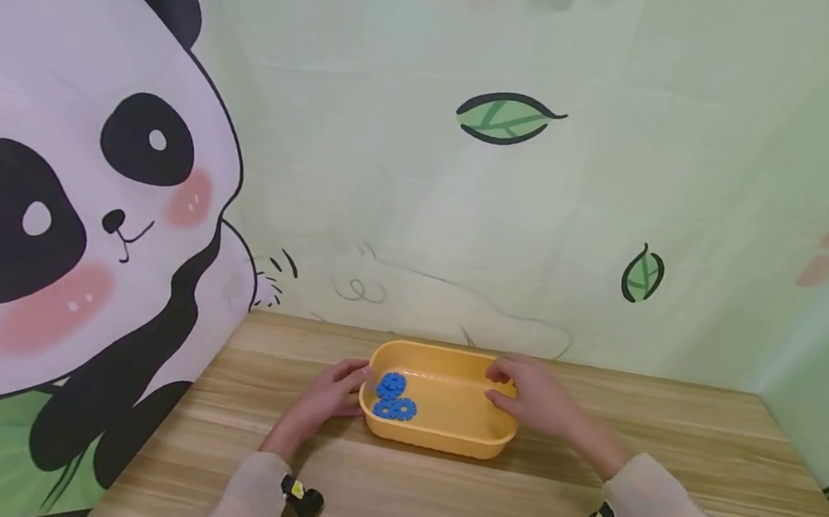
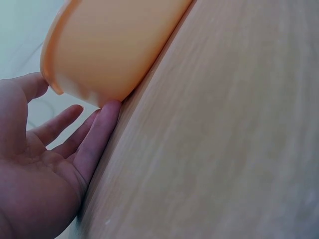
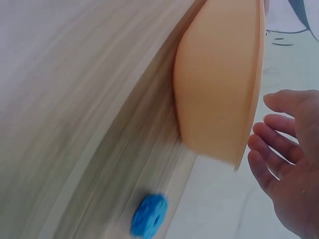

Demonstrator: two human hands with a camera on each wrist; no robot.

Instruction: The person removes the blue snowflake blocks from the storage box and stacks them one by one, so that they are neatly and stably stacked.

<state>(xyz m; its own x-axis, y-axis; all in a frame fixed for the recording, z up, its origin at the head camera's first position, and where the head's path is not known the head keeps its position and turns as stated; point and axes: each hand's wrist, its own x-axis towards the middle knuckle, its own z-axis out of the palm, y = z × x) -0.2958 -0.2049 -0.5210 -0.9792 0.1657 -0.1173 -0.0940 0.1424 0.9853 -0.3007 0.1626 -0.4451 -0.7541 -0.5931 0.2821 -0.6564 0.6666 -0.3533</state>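
Observation:
A yellow plastic tray (image 1: pixel 434 442) with rounded corners stands on the wooden table. Several blue snowflake-shaped discs (image 1: pixel 404 408) lie in its left end, some overlapping. At the left end of the tray is my left hand (image 1: pixel 326 396); in the left wrist view its thumb meets the rim and a fingertip touches the wall low down, near the table. My right hand (image 1: pixel 532 395) is at the tray's right end, thumb and fingers spread apart with nothing between them. The right wrist view shows those fingers (image 3: pixel 271 144) loosely bent, beside the rim.
Another blue piece (image 3: pixel 149 216) lies on the table outside the tray in the right wrist view. Behind the wooden table (image 1: pixel 391 498) hangs a pale green backdrop (image 1: pixel 393 165) with leaves and a large panda (image 1: pixel 92 178) at the left.

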